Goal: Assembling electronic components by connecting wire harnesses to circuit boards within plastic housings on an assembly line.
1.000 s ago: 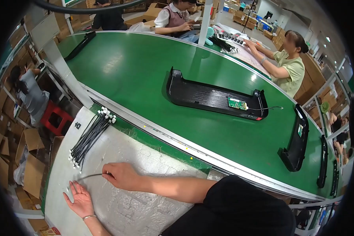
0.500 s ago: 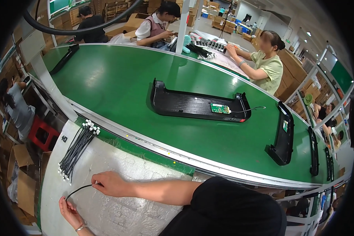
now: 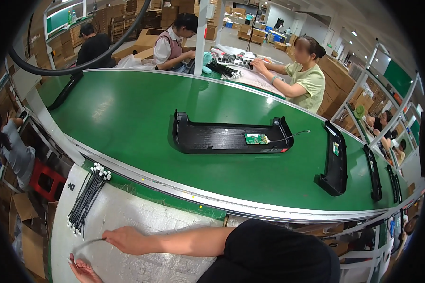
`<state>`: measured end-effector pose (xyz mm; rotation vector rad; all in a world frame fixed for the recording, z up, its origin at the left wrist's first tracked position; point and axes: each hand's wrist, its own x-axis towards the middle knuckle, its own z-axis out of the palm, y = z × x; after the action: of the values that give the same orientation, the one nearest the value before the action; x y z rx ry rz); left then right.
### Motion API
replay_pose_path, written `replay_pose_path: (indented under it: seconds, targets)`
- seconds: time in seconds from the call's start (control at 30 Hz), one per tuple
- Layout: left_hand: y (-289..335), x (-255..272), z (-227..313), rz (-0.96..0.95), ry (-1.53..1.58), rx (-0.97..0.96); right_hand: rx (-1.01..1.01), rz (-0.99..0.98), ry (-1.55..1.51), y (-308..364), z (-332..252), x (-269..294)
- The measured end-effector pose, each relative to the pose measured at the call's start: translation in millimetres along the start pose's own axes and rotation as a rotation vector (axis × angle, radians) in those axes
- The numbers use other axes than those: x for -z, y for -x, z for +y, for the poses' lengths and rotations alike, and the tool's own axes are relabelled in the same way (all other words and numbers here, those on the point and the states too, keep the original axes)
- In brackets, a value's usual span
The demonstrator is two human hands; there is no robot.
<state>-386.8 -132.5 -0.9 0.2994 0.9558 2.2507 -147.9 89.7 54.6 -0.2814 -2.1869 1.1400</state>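
Observation:
My right hand (image 3: 127, 239) is closed in a pinch on one end of a short black cable (image 3: 90, 243), above the white work surface. The cable's free part reaches left and is smeared by motion. Just below it, at the lower left, my left hand (image 3: 83, 271) is palm up with its fingers loosely curled and apart. No cable shows clearly between those fingers. Beyond both hands lies a bundle of black cables (image 3: 87, 200) with white connectors at their ends.
A green conveyor belt (image 3: 127, 108) with a metal edge runs past the work surface (image 3: 141, 207). On it lie a long black housing (image 3: 203, 137) with a green circuit board (image 3: 256, 138) and several similar housings. A co-worker (image 3: 304, 75) sits across the belt.
The view has shifted, so the belt and its housings appear farther left. My left hand has come away from the cable's left end, while the right still pinches the other end.

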Motion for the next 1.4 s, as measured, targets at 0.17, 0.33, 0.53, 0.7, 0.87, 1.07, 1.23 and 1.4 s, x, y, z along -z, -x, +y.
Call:
replay_pose_path:
  seconds: [0.17, 0.33, 0.53, 0.7, 0.87, 1.07, 1.23, 1.4]
  targets:
    - [8.0, -67.0, -17.8, 0.28, -0.174, -0.116, -0.119, 0.022, -0.499, -10.1, -3.1, 15.8]
    - [9.1, -65.1, -17.4, 0.273, -0.223, -0.098, -0.043, -0.041, -0.283, -1.6, -1.2, 4.1]
    - [3.2, -51.7, -21.4, 0.301, -0.345, -0.135, 0.041, -0.417, 0.128, 9.1, -3.0, 0.4]
    - [1.7, -48.5, -20.7, 0.313, -0.417, -0.156, 0.076, -0.354, 0.125, 8.4, -4.4, -0.3]
    - [6.3, -63.8, -23.8, 0.367, -0.394, -0.177, 0.096, -0.383, 0.153, 7.3, -3.5, 0.6]
    - [13.5, -74.9, -25.5, 0.282, -0.373, -0.142, 0.021, -0.477, 0.183, 6.7, -6.8, 7.4]
    - [16.3, -81.9, -24.3, 0.313, -0.384, -0.149, 0.013, -0.45, 0.164, 7.0, -7.4, 6.3]
    - [16.9, -83.0, -22.8, 0.313, -0.39, -0.148, 0.019, -0.404, 0.14, 7.7, -5.7, 2.1]
